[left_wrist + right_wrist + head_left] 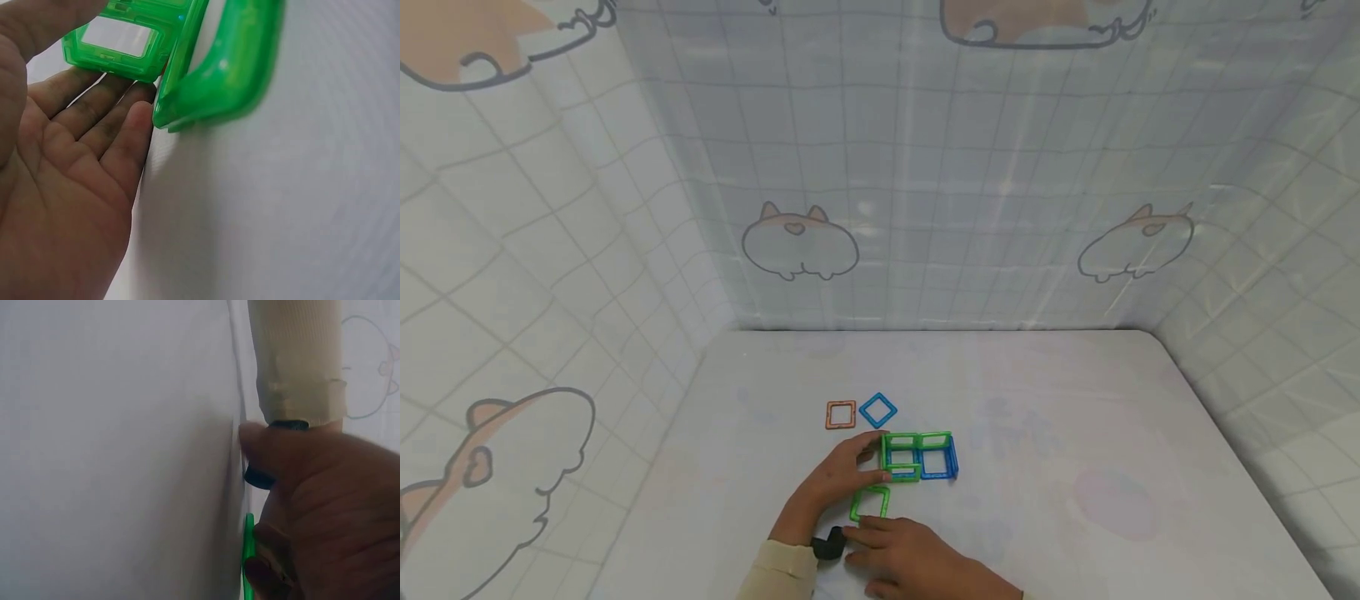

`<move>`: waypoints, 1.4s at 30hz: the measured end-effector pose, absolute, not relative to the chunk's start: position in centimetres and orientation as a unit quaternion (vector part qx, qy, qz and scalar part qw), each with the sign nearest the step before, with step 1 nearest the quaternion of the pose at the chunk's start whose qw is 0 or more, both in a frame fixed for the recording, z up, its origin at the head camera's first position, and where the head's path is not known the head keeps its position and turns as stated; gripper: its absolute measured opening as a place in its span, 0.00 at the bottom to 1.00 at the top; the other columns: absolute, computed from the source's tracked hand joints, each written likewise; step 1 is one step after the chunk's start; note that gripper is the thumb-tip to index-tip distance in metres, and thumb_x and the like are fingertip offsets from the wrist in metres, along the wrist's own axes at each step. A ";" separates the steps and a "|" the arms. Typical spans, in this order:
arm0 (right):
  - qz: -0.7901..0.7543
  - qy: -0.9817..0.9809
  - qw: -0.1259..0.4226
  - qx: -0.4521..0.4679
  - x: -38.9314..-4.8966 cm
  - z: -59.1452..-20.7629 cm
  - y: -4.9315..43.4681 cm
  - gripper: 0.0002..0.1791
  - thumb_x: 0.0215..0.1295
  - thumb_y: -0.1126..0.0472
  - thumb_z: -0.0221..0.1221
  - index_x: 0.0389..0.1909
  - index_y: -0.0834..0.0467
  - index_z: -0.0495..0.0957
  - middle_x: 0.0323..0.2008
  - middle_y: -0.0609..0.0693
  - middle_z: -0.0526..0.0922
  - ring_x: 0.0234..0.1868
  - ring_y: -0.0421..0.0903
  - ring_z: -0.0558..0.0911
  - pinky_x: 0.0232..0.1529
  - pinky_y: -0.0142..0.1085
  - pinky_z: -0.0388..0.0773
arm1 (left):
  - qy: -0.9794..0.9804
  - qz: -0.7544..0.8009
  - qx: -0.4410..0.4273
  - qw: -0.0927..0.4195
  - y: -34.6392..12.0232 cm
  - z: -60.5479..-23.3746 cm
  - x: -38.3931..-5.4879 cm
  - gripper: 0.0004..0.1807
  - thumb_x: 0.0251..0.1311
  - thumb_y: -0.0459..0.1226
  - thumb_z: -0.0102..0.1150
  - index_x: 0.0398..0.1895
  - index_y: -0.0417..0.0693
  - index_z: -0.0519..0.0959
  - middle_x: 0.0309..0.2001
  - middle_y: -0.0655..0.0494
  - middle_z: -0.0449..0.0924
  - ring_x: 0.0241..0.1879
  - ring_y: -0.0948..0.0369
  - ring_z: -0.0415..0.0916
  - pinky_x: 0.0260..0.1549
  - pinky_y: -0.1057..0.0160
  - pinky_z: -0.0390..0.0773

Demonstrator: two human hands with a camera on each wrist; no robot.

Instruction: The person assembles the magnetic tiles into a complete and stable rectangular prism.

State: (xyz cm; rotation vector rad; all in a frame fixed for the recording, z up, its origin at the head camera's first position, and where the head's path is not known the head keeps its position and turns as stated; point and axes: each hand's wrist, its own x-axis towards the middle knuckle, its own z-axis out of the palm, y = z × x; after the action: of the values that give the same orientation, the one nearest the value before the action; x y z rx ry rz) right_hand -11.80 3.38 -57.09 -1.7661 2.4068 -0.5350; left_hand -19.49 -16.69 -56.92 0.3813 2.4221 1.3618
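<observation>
A small box-like build of green and blue magnetic tiles [936, 435] stands on the white table. My left hand [838, 475] holds its left side, thumb at the near corner and fingers at the far one. In the left wrist view, the fingers [94, 106] reach under the green frame. Nearer to me lies a loose green square magnetic tile [853, 505]. My right hand [910, 554] touches this tile's near edge with its fingertips. The right wrist view shows the tile edge-on [249, 540], with the right thumb [262, 440] away from it.
An orange square tile [841, 427] and a blue square tile [868, 418], turned like a diamond, lie behind the build. The left wrist wears a black band [830, 545]. Patterned sheet walls [925, 208] enclose the table's back and sides.
</observation>
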 end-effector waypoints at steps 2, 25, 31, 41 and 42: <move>-0.171 0.796 0.056 -0.578 -11.8 -57.0 3.4 0.24 0.74 0.46 0.54 0.68 0.43 0.71 0.74 0.42 0.63 0.73 0.43 0.65 0.66 0.35 0.72 | 0.851 0.479 0.135 0.166 -16.7 -57.0 -19.5 0.41 0.58 0.48 0.70 0.72 0.48 0.66 0.69 0.50 0.70 0.66 0.49 0.71 0.65 0.51 0.72; -0.194 0.856 0.027 -0.477 -12.0 -57.7 3.9 0.20 0.67 0.55 0.64 0.59 0.46 0.78 0.56 0.38 0.79 0.56 0.36 0.76 0.57 0.30 0.77 | 0.857 0.471 0.129 0.164 -16.6 -57.0 -19.4 0.40 0.58 0.49 0.70 0.72 0.50 0.66 0.69 0.52 0.69 0.66 0.51 0.72 0.65 0.50 0.72; -0.197 0.869 0.034 -0.453 -11.7 -57.5 4.3 0.18 0.70 0.58 0.62 0.59 0.45 0.78 0.51 0.37 0.80 0.53 0.33 0.77 0.55 0.27 0.78 | 0.856 0.474 0.129 0.160 -16.7 -57.3 -19.5 0.40 0.58 0.50 0.70 0.72 0.50 0.66 0.70 0.52 0.69 0.66 0.51 0.71 0.65 0.51 0.72; -0.223 0.872 0.038 -0.434 -12.0 -57.2 5.1 0.10 0.68 0.58 0.63 0.48 0.45 0.82 0.44 0.33 0.81 0.47 0.31 0.73 0.49 0.24 0.77 | 0.851 0.483 0.122 0.166 -16.7 -57.3 -19.5 0.41 0.57 0.50 0.71 0.73 0.52 0.66 0.69 0.53 0.69 0.66 0.50 0.70 0.65 0.50 0.71; -0.224 0.873 0.036 -0.431 -12.1 -57.3 5.3 0.10 0.68 0.57 0.63 0.48 0.44 0.82 0.45 0.33 0.81 0.47 0.32 0.73 0.49 0.24 0.77 | 0.851 0.483 0.122 0.167 -16.7 -57.3 -19.5 0.41 0.57 0.50 0.71 0.73 0.52 0.66 0.69 0.53 0.69 0.66 0.49 0.70 0.65 0.50 0.71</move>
State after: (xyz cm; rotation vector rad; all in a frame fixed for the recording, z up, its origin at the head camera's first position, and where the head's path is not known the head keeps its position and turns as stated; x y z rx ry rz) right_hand -12.09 5.27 -57.31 -1.3245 2.6825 -0.6883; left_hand -19.54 -16.65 -57.31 0.3465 2.4229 1.3735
